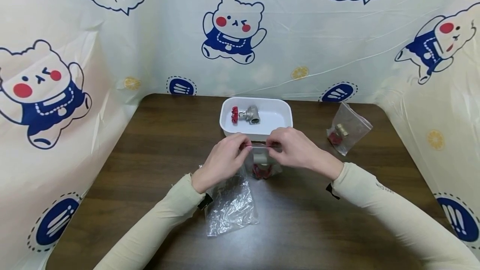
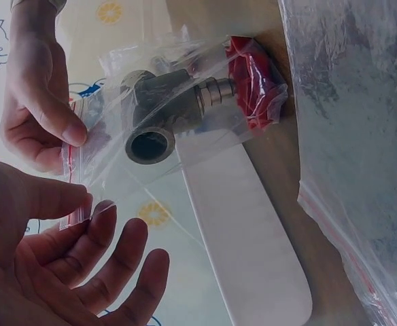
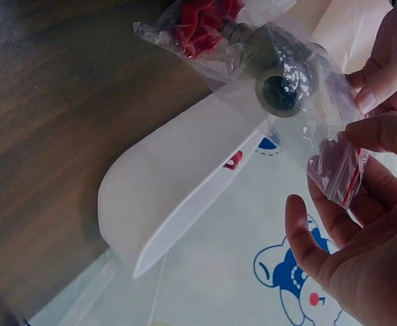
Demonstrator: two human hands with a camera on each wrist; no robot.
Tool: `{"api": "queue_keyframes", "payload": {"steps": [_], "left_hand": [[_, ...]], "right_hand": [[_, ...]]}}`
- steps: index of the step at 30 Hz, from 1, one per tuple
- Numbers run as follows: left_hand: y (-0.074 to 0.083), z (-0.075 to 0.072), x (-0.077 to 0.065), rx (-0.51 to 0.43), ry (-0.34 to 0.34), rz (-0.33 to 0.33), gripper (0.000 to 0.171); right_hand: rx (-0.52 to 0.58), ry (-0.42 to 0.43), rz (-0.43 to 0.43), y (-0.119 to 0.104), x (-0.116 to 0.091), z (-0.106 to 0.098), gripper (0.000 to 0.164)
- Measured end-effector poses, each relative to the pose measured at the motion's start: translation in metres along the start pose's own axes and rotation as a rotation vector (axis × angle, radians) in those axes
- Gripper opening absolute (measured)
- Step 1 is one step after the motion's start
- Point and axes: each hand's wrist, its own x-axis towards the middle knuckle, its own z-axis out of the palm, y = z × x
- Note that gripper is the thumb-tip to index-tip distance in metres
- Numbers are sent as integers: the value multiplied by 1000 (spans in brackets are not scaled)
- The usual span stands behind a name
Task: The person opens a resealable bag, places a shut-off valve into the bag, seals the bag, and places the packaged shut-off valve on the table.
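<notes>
A clear zip bag point(image 2: 96, 156) with a red seal strip hangs between both hands, in front of the white tray. Inside it is a grey metal valve point(image 2: 168, 102) with a red handwheel point(image 2: 253, 81) at the bottom. My left hand point(image 1: 224, 157) pinches one end of the bag's top edge between thumb and forefinger. At the other end, my right hand point(image 1: 294, 148) pinches the same edge. In the right wrist view, the bagged valve point(image 3: 280, 88) shows its round open port. Whether the seal is fully closed I cannot tell.
Behind the hands stands a white tray point(image 1: 275, 116) holding another valve point(image 1: 249, 115) with a red handwheel. An empty-looking clear bag point(image 1: 230, 209) lies flat below my left hand. At the right, a bagged valve point(image 1: 341, 130) rests on the brown table point(image 1: 150, 145).
</notes>
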Motion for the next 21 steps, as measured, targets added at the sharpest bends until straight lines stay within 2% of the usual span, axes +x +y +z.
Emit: {"api": "queue_keyframes", "payload": {"steps": [10, 21], "left_hand": [[0, -1, -1, 3, 12, -11, 5], [0, -1, -1, 12, 11, -6, 6]], "right_hand": [[4, 11, 38, 0, -5, -1, 4], [12, 21, 29, 2, -8, -2, 5]]}}
